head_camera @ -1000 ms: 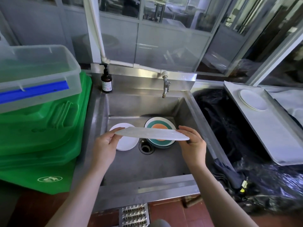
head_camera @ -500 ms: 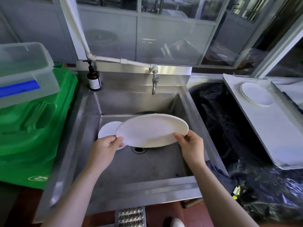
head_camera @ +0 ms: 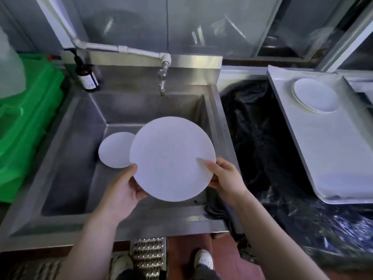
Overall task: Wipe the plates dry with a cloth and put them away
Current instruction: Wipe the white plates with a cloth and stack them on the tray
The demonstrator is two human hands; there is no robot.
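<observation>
1. A large round white plate (head_camera: 171,158) with a smooth matte face is held above the stainless steel sink (head_camera: 66,150), tilted so its flat face points up at the camera.
2. The left hand (head_camera: 123,190) grips its lower-left rim, thumb on the edge and fingers curled beneath.
3. The right hand (head_camera: 224,178) pinches the right rim, thumb lying on the plate's face.
4. A smaller round white plate (head_camera: 115,150) lies flat on the sink floor, partly hidden behind the held one.
5. A stack of white plates (head_camera: 314,96) rests on a pale rectangular tray (head_camera: 333,158) well to the right.
6. A dark cloth (head_camera: 218,209) drapes over the sink's front-right corner, just below the right hand.
</observation>
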